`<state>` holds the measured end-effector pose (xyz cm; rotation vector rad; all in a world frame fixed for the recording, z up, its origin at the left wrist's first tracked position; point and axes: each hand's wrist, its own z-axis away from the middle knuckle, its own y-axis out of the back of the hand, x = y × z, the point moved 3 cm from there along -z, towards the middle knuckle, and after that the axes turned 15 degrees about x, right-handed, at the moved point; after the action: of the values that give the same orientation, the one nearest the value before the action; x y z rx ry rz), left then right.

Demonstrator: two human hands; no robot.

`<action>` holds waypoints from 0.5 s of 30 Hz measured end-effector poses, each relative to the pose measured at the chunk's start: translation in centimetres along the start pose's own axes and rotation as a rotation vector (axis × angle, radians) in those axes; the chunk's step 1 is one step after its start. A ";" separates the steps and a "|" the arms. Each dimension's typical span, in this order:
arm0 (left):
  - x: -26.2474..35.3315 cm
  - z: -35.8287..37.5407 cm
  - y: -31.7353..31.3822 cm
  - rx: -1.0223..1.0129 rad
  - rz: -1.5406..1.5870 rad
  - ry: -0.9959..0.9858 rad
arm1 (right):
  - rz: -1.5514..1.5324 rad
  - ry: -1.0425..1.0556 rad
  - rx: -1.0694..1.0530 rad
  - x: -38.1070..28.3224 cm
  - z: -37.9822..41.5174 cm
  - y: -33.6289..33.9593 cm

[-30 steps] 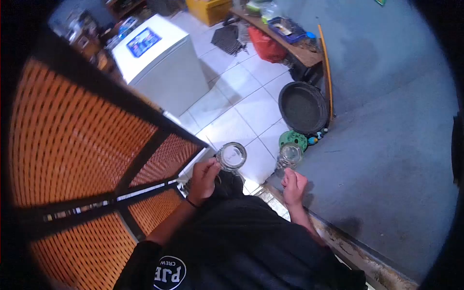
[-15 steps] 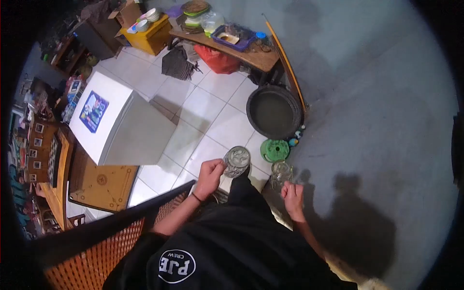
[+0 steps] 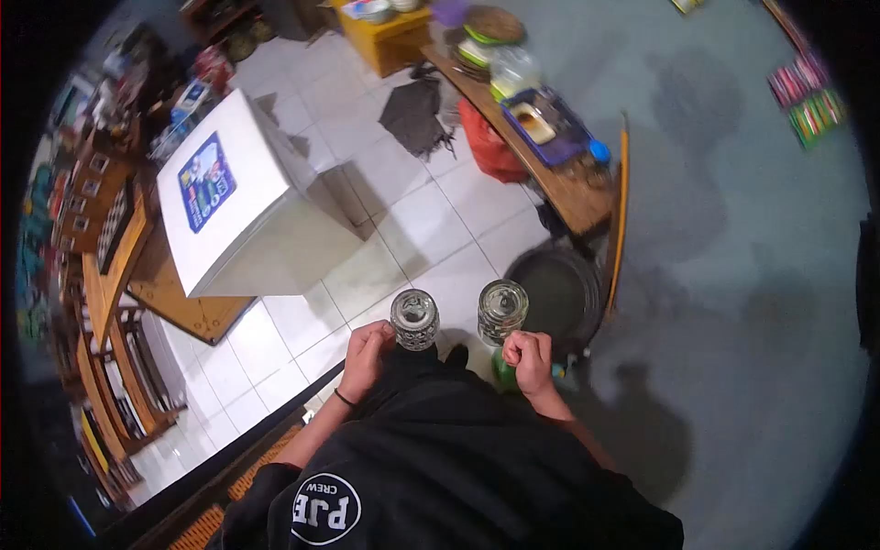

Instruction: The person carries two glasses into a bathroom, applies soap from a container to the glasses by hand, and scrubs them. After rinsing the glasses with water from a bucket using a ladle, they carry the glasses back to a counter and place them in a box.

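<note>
Two clear glass mugs with patterned sides hang in front of my dark shirt, side by side with a gap between them. My left hand (image 3: 367, 356), with a dark band at the wrist, is closed on the handle side of the left mug (image 3: 415, 321). The fingers of my right hand (image 3: 530, 360) are curled at the handle side of the right mug (image 3: 502, 312), hiding its handle. Behind the right mug is a dark round basin (image 3: 561, 298) on the floor. A green plastic item (image 3: 503, 370) shows partly beside my right hand.
A white cabinet-like box (image 3: 266, 234) with a blue sticker stands at left. Ahead, a wooden bench (image 3: 582, 206) carries a blue tray (image 3: 559, 137), and a red bag (image 3: 486, 142) sits under it. A grey cloth (image 3: 414, 115) lies on the tiles. A grey wall (image 3: 761, 275) rises at right.
The view has swung, shifting the bench and basin rightward. My right hand has brought its mug up and left, level with the other. The left mug has moved slightly left and down in view.
</note>
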<state>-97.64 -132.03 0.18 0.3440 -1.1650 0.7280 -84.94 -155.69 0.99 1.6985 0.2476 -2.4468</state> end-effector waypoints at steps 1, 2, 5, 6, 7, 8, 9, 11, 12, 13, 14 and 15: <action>0.3 -1.3 0.0 0.013 0.018 -0.018 | 0.018 0.003 -0.049 -1.2 -2.2 -1.0; 0.7 -2.8 0.1 0.026 0.033 -0.040 | 0.063 0.024 -0.110 -2.6 -4.5 -2.2; 2.2 -7.8 0.9 0.104 0.027 -0.099 | 0.072 0.076 -0.268 -3.4 -12.0 -5.1; 3.0 -9.8 1.1 0.120 0.021 -0.096 | 0.121 0.098 -0.275 -4.2 -14.1 -6.4; 3.9 -11.7 1.1 0.135 0.035 -0.093 | 0.136 0.097 -0.289 -5.1 -15.9 -8.0; 5.2 -13.7 1.1 0.147 0.033 -0.115 | 0.111 0.041 -0.255 -6.2 -17.6 -9.7; 6.3 -15.7 1.0 0.166 0.033 -0.135 | 0.091 -0.017 -0.225 -7.3 -19.4 -11.4; 8.1 -20.1 0.7 0.207 0.073 -0.170 | 0.076 -0.091 -0.248 -9.2 -22.6 -14.2; 9.6 -22.2 0.3 0.216 0.085 -0.177 | 0.030 -0.109 -0.283 -10.8 -24.0 -15.7; 11.1 -24.1 -0.1 0.221 0.095 -0.189 | -0.020 -0.123 -0.315 -12.2 -25.5 -17.2; 12.5 -26.1 -0.4 0.237 0.100 -0.191 | -0.006 -0.110 -0.352 -13.4 -27.2 -18.4; 13.8 -27.9 -0.8 0.243 0.104 -0.187 | -0.001 -0.109 -0.362 -14.3 -28.8 -19.4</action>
<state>-74.55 -111.28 2.46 0.5673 -1.2804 0.9478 -57.90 -129.98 5.45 1.4081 0.6335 -2.3089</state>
